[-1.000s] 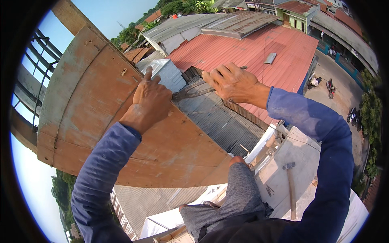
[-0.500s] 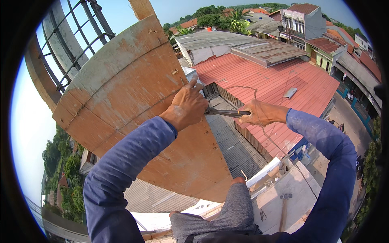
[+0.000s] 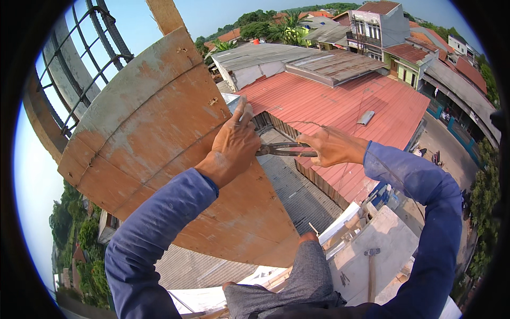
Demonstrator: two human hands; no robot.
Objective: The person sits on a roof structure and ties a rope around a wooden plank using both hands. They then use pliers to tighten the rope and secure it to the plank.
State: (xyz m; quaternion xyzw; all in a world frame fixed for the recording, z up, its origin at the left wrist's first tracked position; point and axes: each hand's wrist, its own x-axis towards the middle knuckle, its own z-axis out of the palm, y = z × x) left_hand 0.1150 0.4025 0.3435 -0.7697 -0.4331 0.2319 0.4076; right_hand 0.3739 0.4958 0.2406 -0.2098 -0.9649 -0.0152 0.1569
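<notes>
A curved plywood formwork panel (image 3: 159,154), orange-brown with grey cement smears, stands in front of me at the left. Thin tie wire (image 3: 186,152) runs across its face. My left hand (image 3: 231,143) is closed at the panel's right edge, its fingertips partly hidden; what they pinch does not show. My right hand (image 3: 330,147) grips the handles of dark metal pincers (image 3: 284,149), the handles spread a little apart. The pincers' jaws lie beside my left hand, at the panel's edge, mostly out of sight. A loose wire end (image 3: 308,123) arcs above the pincers toward my right hand.
A rebar cage (image 3: 87,53) and a timber post (image 3: 166,15) rise behind the panel. Below are a red metal roof (image 3: 340,101) and grey corrugated roofing (image 3: 297,183). A hammer (image 3: 371,271) and several nails (image 3: 345,279) lie on a pale board near my knee.
The pincers' handles have spread wider in my right hand. The loose wire near my right hand has shifted and hangs differently. The whole view has moved slightly; my left hand stays at the panel's edge.
</notes>
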